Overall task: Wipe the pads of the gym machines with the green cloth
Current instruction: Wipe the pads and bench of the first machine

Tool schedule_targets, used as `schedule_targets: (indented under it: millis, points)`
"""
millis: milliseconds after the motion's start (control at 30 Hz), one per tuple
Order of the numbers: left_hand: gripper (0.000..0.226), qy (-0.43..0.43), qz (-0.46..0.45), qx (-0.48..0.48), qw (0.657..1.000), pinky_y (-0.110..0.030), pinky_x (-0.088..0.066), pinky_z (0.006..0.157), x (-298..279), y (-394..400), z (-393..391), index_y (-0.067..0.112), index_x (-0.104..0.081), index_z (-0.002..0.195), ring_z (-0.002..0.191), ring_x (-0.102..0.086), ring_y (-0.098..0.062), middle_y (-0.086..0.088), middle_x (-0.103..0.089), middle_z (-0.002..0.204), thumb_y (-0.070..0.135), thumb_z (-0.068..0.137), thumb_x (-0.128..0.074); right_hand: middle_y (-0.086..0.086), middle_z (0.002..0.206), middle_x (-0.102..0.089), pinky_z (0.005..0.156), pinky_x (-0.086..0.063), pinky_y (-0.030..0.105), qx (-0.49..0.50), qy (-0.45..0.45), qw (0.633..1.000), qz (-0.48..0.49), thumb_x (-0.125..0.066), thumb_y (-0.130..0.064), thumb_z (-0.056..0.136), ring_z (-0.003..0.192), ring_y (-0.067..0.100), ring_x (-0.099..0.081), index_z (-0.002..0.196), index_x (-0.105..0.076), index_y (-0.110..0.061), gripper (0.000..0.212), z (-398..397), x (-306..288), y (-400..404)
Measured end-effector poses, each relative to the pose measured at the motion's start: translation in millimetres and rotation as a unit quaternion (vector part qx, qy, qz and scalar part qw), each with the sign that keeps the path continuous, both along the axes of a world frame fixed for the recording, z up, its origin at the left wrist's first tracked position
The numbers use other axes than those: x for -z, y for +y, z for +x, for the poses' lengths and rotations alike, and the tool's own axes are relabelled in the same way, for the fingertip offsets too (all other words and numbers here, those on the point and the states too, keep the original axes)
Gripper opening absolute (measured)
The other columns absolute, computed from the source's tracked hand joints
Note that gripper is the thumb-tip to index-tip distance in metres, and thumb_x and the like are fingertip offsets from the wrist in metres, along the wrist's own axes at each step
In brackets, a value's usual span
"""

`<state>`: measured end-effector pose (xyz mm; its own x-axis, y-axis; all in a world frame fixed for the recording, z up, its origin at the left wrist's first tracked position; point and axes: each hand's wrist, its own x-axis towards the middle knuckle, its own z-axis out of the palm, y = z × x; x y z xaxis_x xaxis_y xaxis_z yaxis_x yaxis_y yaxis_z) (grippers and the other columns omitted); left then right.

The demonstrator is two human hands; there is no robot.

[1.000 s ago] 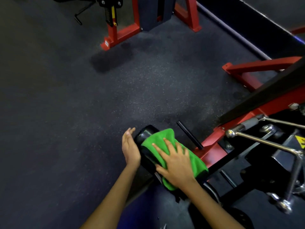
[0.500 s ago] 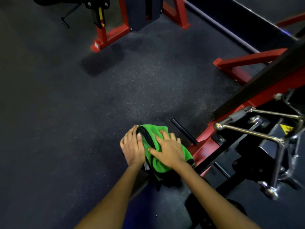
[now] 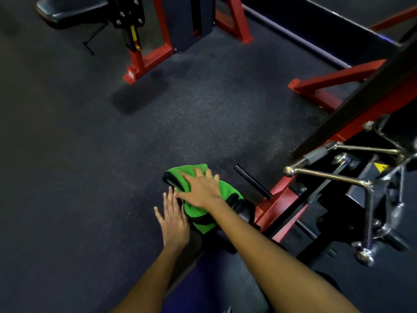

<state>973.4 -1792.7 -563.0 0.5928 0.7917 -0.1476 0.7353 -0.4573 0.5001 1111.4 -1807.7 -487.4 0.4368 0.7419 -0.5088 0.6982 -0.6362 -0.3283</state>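
Note:
A green cloth (image 3: 198, 215) is draped over a black roller pad (image 3: 240, 205) that sticks out from the red and black machine at the lower middle. My right hand (image 3: 202, 188) lies flat on top of the cloth with its fingers spread, pressing it onto the pad. My left hand (image 3: 173, 219) is beside the pad's left end, fingers straight, touching the pad's side next to the cloth. Most of the pad is hidden under the cloth and my hands.
The red frame (image 3: 279, 204) with chrome handles (image 3: 325, 176) and a black peg (image 3: 251, 181) stands right of the pad. Another red machine (image 3: 146, 62) with a black seat pad (image 3: 67, 12) is at the back. Speckled dark rubber floor (image 3: 90, 166) spreads to the left.
My right hand has slid the cloth along the pad toward its far left end. My left hand has dropped lower along the pad's side, its fingers now straight.

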Motion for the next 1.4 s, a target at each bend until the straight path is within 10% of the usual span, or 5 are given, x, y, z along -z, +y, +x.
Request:
schedule_targets:
  millis: [467,667,867,1100,1400]
  points:
    - [0.061,0.086,-0.155,-0.032,0.984,-0.058,-0.001,0.113,-38.2,-3.7,-5.5,0.032,-0.004,0.151,0.147,0.003,-0.017,0.005,0.008,0.160,0.047,0.099,-0.032,0.005,0.150,-0.032,0.103,-0.027,0.047,0.180,-0.063,0.982,-0.005,-0.037,-0.065,0.089,0.131,0.033,-0.032,0.145,-0.035,-0.030,0.066,-1.1,-1.0,-102.7]
    - [0.066,-0.048,-0.284,-0.137,0.948,-0.041,-0.022,0.112,-61.7,-57.5,3.2,0.018,-0.010,0.152,0.145,-0.014,-0.022,0.001,0.008,0.160,0.039,0.098,-0.042,0.002,0.154,-0.021,0.102,-0.028,0.049,0.196,-0.080,0.976,0.043,-0.050,-0.055,0.088,0.137,0.034,-0.019,0.147,-0.023,-0.042,0.066,-48.4,-10.5,-128.4]
    - [0.045,-0.170,-0.527,-0.228,0.801,-0.035,-0.043,0.100,-74.3,-114.4,-12.4,0.025,-0.036,0.138,0.120,-0.049,-0.020,0.004,-0.047,0.128,0.043,0.098,-0.040,0.001,0.152,-0.020,0.100,-0.038,0.045,0.186,-0.073,0.977,0.069,-0.060,-0.025,0.090,0.130,0.032,-0.024,0.146,-0.029,-0.039,0.065,-84.6,-13.9,-153.2]
    - [0.030,-0.196,-0.533,-0.157,0.808,-0.023,-0.051,0.072,-97.3,-140.8,-51.8,0.015,-0.061,0.119,0.094,-0.064,-0.013,-0.004,-0.068,0.111,0.028,0.094,-0.054,0.003,0.143,-0.031,0.103,-0.037,0.038,0.232,0.017,0.960,0.157,-0.062,-0.037,0.082,0.125,0.026,-0.033,0.143,-0.038,-0.034,0.066,-138.5,-27.3,-202.4]
    - [0.039,-0.088,-0.740,-0.076,0.663,-0.035,-0.054,0.075,-140.5,-186.1,-83.5,0.005,-0.069,0.101,0.081,-0.069,-0.027,-0.018,-0.071,0.098,0.033,0.088,-0.044,0.015,0.117,-0.066,0.090,-0.051,0.039,0.617,0.428,0.585,0.305,-0.063,-0.033,0.085,0.105,0.028,-0.064,0.123,-0.056,-0.006,0.047,-172.5,-59.4,-322.9]
